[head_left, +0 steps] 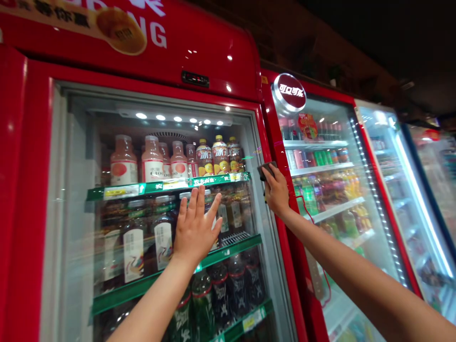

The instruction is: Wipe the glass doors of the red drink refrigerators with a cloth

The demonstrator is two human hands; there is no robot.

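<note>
My left hand (197, 230) lies flat with spread fingers against the glass door of a red fridge (228, 61), in front of the second shelf. To its right, my right hand (277, 189) has its fingers wrapped over a small dark block (267, 171) at the right edge of the door frame. Whether that block is a handle or a loose object, I cannot tell. Behind the glass, pink bottles (123, 161) and yellow-labelled bottles (220, 154) stand on the top shelf. Dark bottles with white labels (133, 254) are on the shelf below.
A second red-framed fridge with a round lit sign (289, 92) stands to the right, its shelves holding cans and bottles. A red cable (308, 211) hangs down beside my right forearm. Further right is another lit fridge (395, 118).
</note>
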